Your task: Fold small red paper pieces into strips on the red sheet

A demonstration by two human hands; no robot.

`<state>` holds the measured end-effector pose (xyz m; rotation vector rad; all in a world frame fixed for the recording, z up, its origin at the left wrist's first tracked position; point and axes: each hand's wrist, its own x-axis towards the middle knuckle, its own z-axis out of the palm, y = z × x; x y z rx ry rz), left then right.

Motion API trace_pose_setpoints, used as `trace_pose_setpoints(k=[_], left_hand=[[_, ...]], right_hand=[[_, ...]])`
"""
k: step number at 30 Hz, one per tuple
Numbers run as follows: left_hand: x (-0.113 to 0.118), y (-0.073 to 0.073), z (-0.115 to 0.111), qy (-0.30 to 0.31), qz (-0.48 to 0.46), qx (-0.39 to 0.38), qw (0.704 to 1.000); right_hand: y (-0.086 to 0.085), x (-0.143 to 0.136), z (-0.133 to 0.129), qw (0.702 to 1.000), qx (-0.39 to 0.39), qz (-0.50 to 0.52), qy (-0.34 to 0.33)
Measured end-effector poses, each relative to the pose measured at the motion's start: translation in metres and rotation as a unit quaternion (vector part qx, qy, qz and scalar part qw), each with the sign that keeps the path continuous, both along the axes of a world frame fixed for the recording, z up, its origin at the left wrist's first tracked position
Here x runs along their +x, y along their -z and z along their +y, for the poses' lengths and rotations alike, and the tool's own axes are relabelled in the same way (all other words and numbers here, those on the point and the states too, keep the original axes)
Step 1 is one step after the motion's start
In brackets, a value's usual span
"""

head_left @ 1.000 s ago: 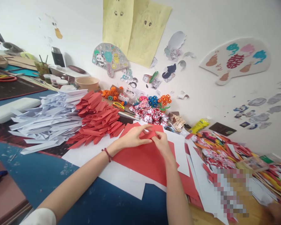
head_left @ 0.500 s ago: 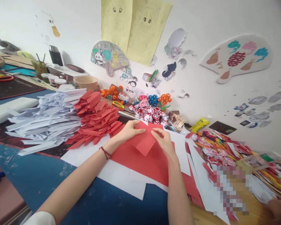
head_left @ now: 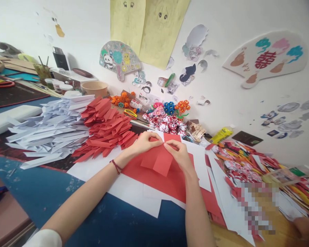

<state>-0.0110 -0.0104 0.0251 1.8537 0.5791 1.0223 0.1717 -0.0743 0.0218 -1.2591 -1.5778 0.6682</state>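
Your fingers [head_left: 167,146] have drawn closer together, and the red slip's [head_left: 163,163] near corner has shifted toward 5 o'clock. Its crease points to 7; its long axis is unclear. Your left hand [head_left: 145,142] and right hand [head_left: 179,151] pinch its 12 o'clock edge; it extends toward 6, over the red sheet [head_left: 170,188].

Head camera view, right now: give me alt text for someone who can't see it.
A person's left hand and right hand pinch a creased piece of red paper over a larger red sheet. To the left lie piles of folded white paper and folded red paper; colourful flowers sit behind, near the wall.
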Motion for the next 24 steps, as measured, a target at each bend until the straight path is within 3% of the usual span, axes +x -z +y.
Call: trace_pose_setpoints(k=[12,24], left_hand=[[0.0015,0.0036,-0.0024,-0.014,0.039,0.060,0.997],[0.0036,0.0047,-0.0070,-0.051,-0.005,0.071,0.996]], right_hand=[[0.0018,0.0007,0.0009,1.000,0.007,0.000,-0.023],[0.0068,-0.0067,0.0043,0.997,0.036,0.056,0.026]])
